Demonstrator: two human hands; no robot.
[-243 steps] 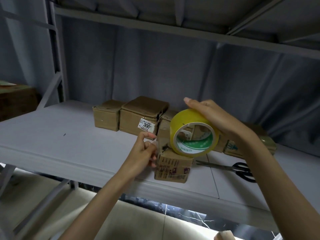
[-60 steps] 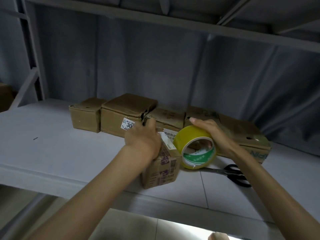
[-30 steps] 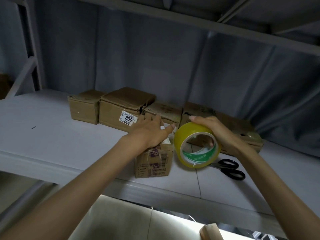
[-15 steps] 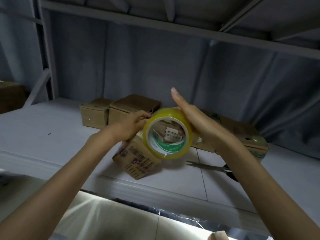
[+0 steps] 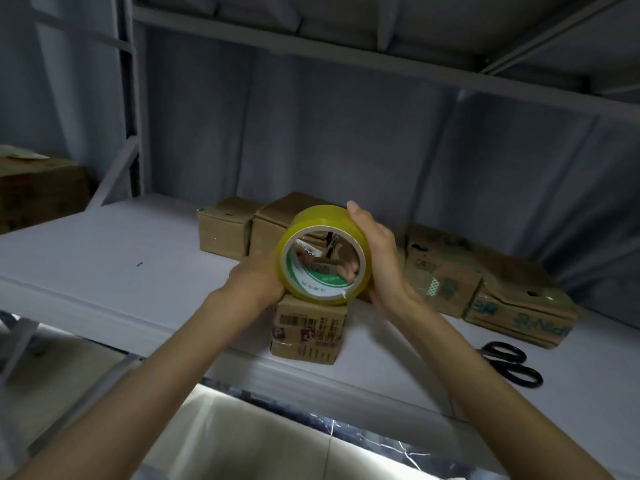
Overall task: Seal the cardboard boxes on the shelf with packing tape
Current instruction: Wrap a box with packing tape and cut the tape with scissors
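Head view, right hand (image 5: pixel 379 261) gripping yellow tape roll (image 5: pixel 323 261) above small cardboard box (image 5: pixel 308 329), left hand (image 5: pixel 258 282) on box top, grip hidden, scissors (image 5: pixel 510 363) right on shelf (image 5: pixel 104 258)

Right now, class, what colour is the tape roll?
Translucent yellow, with a white-and-green core; the tape roll shows in the head view.

The small box (image 5: pixel 308 330) — tilted half a second ago — now sits flat under the tape roll (image 5: pixel 323 259).
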